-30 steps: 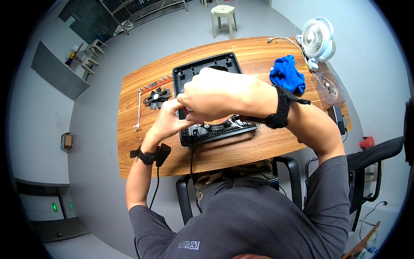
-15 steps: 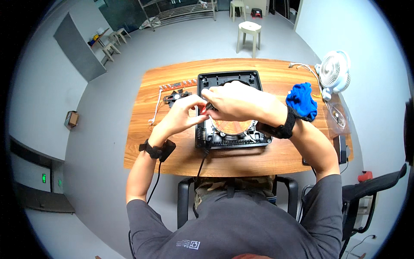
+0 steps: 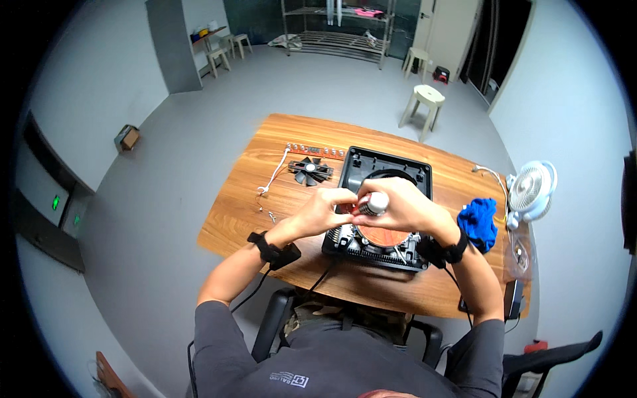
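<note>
An opened black appliance housing [image 3: 419, 163], like an induction cooker's base, lies on the wooden table with a round copper coil [image 3: 383, 237] inside. Over its left part, my right hand [image 3: 406, 207] grips a screwdriver [image 3: 376, 203] with a pale rounded handle end facing up. Its tip is hidden below my hands. My left hand [image 3: 320, 213] is closed in a pinch beside the screwdriver, at something small and red that I cannot make out. Left of the housing sit a black cooling fan [image 3: 310, 171] and a narrow orange circuit board [image 3: 316, 151] with a white cable.
Several small metal parts [image 3: 272, 216] lie left of my left hand. To the right are a blue cloth [image 3: 478, 224], a white desk fan [image 3: 532, 191] and a clear plastic bag [image 3: 519, 257]. Black cords run from both wristbands. A stool [image 3: 424, 99] stands beyond the table.
The whole view has shifted, so the table sits lower and turned. The screwdriver's handle end now shows in my right hand. Both hands stay together over the housing.
</note>
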`<state>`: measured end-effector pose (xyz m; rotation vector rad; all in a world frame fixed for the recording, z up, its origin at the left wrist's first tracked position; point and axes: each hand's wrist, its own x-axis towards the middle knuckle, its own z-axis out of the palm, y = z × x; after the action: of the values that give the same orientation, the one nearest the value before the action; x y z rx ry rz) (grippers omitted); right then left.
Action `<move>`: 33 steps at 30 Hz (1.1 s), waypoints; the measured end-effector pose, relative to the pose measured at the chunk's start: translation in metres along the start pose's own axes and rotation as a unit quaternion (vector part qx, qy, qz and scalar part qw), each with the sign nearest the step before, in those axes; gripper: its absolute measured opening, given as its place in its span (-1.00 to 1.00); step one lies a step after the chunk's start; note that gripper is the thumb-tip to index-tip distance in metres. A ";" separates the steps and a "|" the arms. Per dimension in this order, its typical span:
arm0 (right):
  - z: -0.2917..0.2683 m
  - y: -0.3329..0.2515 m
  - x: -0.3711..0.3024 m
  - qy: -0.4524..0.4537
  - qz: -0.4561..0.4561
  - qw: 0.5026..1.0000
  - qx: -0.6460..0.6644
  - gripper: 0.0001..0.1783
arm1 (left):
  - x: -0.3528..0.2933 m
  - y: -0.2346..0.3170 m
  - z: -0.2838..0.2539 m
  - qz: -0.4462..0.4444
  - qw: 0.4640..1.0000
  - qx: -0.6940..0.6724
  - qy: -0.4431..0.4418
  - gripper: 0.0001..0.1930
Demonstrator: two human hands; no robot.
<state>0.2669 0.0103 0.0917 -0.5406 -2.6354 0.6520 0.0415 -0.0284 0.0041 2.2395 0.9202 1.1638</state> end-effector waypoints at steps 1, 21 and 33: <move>0.003 -0.003 0.000 -0.001 0.002 1.000 0.005 -0.50 | -0.001 0.004 0.002 -0.024 1.000 -0.008 0.006 -0.72; 0.019 0.014 0.000 0.110 0.020 0.993 0.031 -0.71 | -0.138 -0.081 -0.107 -0.287 0.936 0.203 -0.026 -0.81; 0.002 0.022 -0.033 0.142 0.062 0.987 0.043 -0.68 | -0.145 -0.072 -0.093 -0.246 0.940 0.233 -0.033 -0.87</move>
<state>0.3006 0.0126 0.0699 -0.7184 -2.3116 0.6674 -0.1228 -0.0783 -0.0698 2.1625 1.7486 0.6863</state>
